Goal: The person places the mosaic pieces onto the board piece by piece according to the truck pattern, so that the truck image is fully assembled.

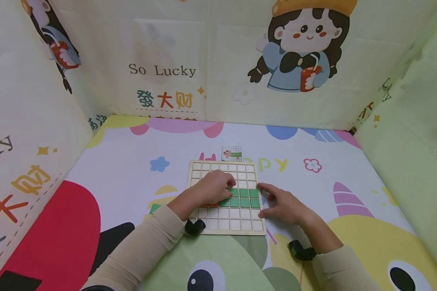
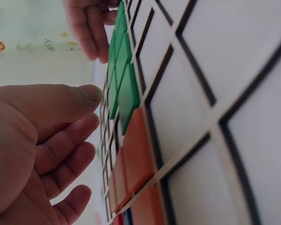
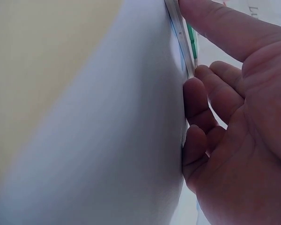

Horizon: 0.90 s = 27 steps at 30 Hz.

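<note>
A pale wooden grid board lies flat, with green square tiles in two rows of its cells. Orange-red tiles fill neighbouring cells; in the head view my left hand mostly covers them. My left hand hovers over the board, its fingertips beside the left end of the green rows. In the left wrist view nothing shows between its thumb and loosely bent fingers. My right hand is at the board's right edge, index finger and thumb spread against it. The right wrist view shows its other fingers bent by the tabletop.
Behind the board lies a small picture card with a gridded coloured pattern. A green piece shows left of the board, partly behind my left forearm. The tabletop has a printed cartoon cover; printed fabric walls stand around it.
</note>
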Motion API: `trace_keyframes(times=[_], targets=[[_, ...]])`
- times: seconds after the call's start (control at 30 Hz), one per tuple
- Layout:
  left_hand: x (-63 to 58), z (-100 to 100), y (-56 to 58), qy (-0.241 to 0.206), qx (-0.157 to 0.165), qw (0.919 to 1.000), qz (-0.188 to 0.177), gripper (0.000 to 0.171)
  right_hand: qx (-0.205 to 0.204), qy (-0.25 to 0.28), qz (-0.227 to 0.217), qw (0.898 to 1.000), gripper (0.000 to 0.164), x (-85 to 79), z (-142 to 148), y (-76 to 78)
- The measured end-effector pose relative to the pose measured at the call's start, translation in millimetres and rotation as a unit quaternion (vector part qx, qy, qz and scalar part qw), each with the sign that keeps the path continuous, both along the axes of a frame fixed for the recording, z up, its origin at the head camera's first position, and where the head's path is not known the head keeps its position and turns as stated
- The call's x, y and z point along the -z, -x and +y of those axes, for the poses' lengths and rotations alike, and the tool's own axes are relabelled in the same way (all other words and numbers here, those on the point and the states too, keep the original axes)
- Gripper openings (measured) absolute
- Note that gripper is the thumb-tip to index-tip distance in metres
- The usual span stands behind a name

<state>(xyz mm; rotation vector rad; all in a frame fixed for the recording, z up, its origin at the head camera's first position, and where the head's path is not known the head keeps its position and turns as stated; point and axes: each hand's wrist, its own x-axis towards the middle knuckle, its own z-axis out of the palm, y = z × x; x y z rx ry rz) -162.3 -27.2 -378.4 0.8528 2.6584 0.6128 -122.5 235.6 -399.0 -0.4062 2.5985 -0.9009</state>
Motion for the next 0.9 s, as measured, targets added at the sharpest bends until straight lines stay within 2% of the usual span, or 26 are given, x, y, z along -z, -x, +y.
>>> trace_keyframes(times=[0.33,0.53,0.77,0.9], targets=[[-10.2,-21.7,-5.2,-0.036,-0.025,0.9990,-0.010,0.028,-0.005,0.004,0.007,1.000,0.087,0.5,0.8,-0.5],[-14.4,-35.7,-11.9,-0.045,-0.056,0.9972,-0.018,0.028,-0.008,0.002,0.012,1.000,0.087,1.9,1.1,-0.4],[-18.6,-51.0,-15.8,-0.046,-0.087,0.9950,-0.019,0.028,-0.008,0.003,0.012,1.000,0.087,2.6,1.6,-0.2],[-20.8,-63.3,-15.9,-0.040,-0.094,0.9948,-0.005,0.027,-0.009,0.003,0.013,1.000,0.086,2.3,1.9,-0.3]])
